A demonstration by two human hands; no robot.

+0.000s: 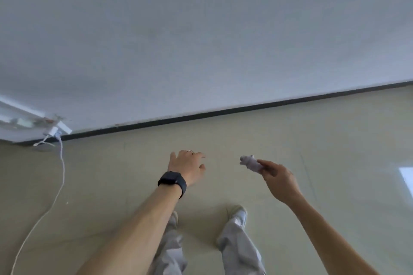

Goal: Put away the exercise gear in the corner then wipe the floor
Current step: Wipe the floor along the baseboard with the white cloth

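Currently: right hand [279,182] pinches a small crumpled wad of pale lilac cloth [250,162] between thumb and fingertips, held out in the air above the floor [335,140], not touching it. Left hand [186,166] is spread and relaxed, holding nothing; dark watch [172,182] at the wrist, ring [190,151] on one finger. The person stands upright, white shoes [240,215] facing the black skirting [223,113] and white wall [201,40]. At far left a charger [54,133] sits in a low socket, its white cable [60,176] trailing over the floor.

No exercise gear in view. Judgement: the wiping step is in hand but not begun. Next move calls for crouching, opening out the wad and pressing it flat to the floor, keeping away from the cable.
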